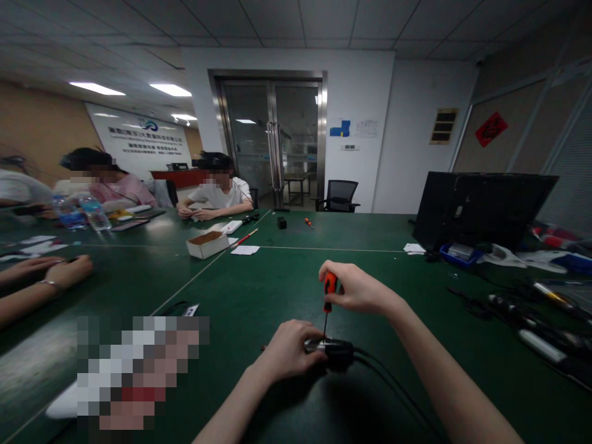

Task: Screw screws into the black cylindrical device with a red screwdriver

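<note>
My right hand (354,285) is closed round the orange-and-black handle of a screwdriver (330,288), held upright with its thin shaft pointing down. The tip meets the top of a black-and-silver corded device (340,353), whose exact kind I cannot make out. Fingers of my left hand (290,350) grip the silver end of that device on the green table, hiding part of it. From its black end a dark cord (386,376) runs toward the lower right.
A black monitor (481,209) stands at the right, near a blue tray (460,254) and several corded tools (541,345). Ahead lie an open white box (208,245) and another screwdriver (309,222). Other people sit at the left; a co-worker's hands (69,271) rest on the table.
</note>
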Tool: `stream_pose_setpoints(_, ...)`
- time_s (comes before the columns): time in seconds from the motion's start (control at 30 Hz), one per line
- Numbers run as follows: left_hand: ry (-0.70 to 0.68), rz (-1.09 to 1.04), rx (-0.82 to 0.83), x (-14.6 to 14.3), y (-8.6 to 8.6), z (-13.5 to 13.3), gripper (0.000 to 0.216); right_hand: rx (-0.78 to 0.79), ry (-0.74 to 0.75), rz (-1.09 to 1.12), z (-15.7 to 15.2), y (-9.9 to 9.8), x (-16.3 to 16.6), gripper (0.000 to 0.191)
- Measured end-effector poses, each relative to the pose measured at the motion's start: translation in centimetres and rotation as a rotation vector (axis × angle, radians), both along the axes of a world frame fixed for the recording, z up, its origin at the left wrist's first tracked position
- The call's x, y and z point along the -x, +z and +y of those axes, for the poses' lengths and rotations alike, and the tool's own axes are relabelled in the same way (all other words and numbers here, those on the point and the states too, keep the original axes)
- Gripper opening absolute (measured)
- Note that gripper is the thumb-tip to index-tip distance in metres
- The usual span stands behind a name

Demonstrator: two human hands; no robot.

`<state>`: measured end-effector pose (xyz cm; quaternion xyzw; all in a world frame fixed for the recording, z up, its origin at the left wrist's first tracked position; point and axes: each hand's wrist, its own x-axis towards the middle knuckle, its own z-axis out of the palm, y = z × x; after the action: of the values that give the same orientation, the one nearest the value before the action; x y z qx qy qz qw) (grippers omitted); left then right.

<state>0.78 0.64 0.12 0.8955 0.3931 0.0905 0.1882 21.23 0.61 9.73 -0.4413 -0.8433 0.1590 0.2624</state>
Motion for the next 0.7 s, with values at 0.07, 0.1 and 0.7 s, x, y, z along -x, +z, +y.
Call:
stream_pose_setpoints(0.07,-0.005,0.008,0.004,0.0,0.1,0.0,0.023,0.007,0.054,0.037,0.1,-0.1,0.0,0.031)
stream_pose_setpoints(0.1,-0.007,0.008,0.005,0.0,0.1,0.0,0.024,0.008,0.067,0.05,0.2,-0.1,0.1,0.028)
stream_pose_setpoints(0.7,-0.003,0.001,0.002,0.0,0.6,-0.4,0.02,-0.111,-0.344,-0.373,-0.6,0.5,1.2,0.033)
